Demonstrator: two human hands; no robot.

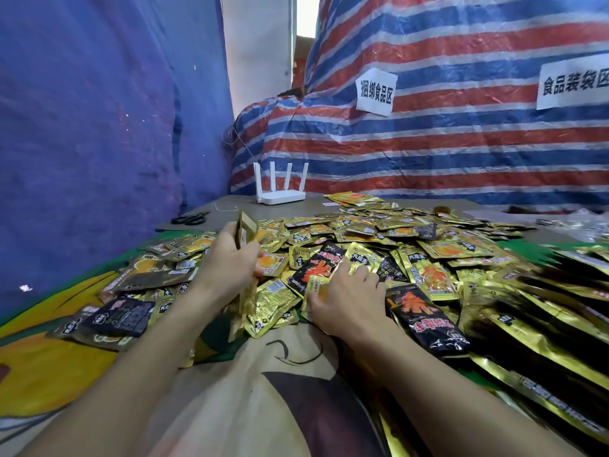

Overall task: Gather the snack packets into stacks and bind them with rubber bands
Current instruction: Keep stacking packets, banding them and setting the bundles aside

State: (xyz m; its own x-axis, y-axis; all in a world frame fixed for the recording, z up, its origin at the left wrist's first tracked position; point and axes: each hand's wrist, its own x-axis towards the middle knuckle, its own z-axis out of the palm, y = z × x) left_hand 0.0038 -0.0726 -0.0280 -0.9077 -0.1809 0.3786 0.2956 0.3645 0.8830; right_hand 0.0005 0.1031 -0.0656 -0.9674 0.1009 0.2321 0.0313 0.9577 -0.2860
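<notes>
On the near side of the white router (280, 196), a broad heap of snack packets (428, 245), mostly gold with some black ones, covers the counter (263, 212) and a cartoon-printed cloth (280, 357), spreading from below the router far out to its right. Both hands work at the edge of the heap farthest from the router.

The left hand (230, 258) grips a stack of gold packets (247, 225), fingers and thumb curled round its middle. The stack stands upright and edge-on, its top pointing toward the router and its lower end hanging below the palm.

To the right of that stack, the right hand (346, 291) rests palm-down on the heap with its fingers spread, touching gold packets beneath it. It holds nothing that can be made out. A black packet with red lettering (425, 321) lies just beside its wrist, on the side away from the left hand.

Left of the router lie black scissors (191, 219) on the counter. Behind the router hangs a red, white and blue striped tarpaulin (461, 143) with two paper signs (375, 92), both up and to the right of the router. A blue tarpaulin (99, 127) fills the wall to the router's left.
</notes>
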